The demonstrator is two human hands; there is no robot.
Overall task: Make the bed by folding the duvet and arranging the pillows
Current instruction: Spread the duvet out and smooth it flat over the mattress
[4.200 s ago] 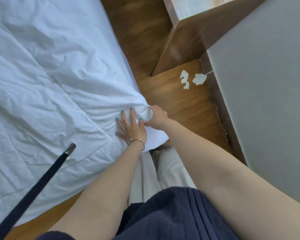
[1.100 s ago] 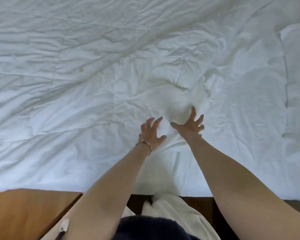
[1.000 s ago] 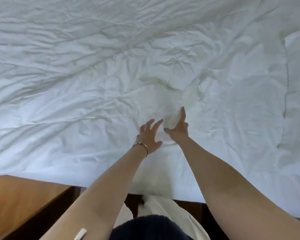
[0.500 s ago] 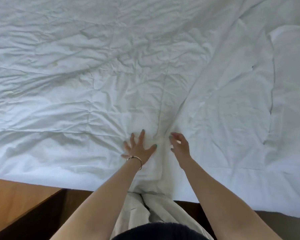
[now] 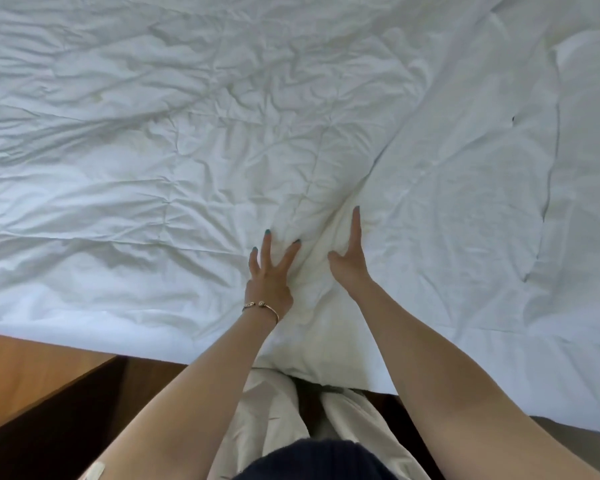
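Smoothing step: my left hand (image 5: 269, 278) and right hand (image 5: 350, 258) lie flat, fingers wide, gripping nothing, on the duvet (image 5: 153, 174) spread across the bed (creases remain); next, probably sweep outward

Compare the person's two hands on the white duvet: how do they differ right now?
The left hand lies palm down with fingers spread; the right hand stands on its edge, fingers together and straight. The left wrist wears a gold bracelet; the right wrist is bare. The right hand reaches slightly farther across the duvet. Both press the fabric on either side of one raised crease and grip nothing.
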